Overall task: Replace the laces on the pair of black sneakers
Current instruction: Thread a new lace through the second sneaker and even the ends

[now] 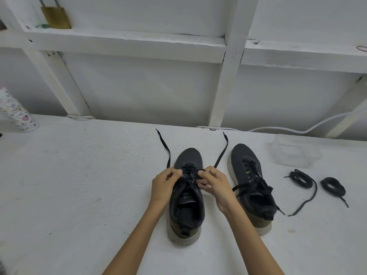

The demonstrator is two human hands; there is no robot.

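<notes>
We record bright, even, diffuse light; faint shadows on the worktop (pixel 79 175); wide-angle bowing at edges; corners slightly blurred.

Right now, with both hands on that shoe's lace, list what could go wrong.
1. The left hand and right hand pinch the lace at the shoe's front eyelets. An uneven pull could leave its two ends unequal.
2. The flat lace may twist as it is threaded.
3. The other shoe's trailing lace end lies close to a spare lace's tail, so they could get mixed up.
</notes>
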